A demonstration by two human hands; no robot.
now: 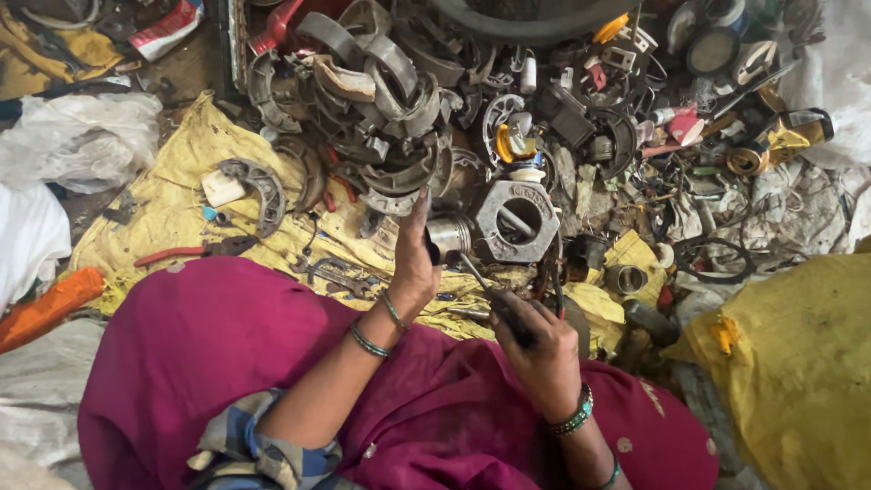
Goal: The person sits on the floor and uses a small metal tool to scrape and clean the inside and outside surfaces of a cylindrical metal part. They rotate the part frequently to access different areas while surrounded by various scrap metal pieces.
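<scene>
My left hand (415, 261) is closed around a short silvery metal cylinder (450, 234), holding it just above my lap. My right hand (543, 349) grips the dark handle of a screwdriver-like tool (490, 295) whose thin shaft points up-left toward the cylinder; its tip reaches the cylinder's lower side. Both wrists carry green bangles. Just beyond the cylinder lies a grey hexagonal metal housing (519, 218) with a round hole. My knees are covered by magenta cloth (209, 363).
A heap of curved brake shoes (381, 82) and scrap parts fills the floor ahead. Red-handled pliers (195, 251) lie on a yellow sack (172, 200) at left. White bags (77, 136) sit far left, another yellow sack (798, 363) at right.
</scene>
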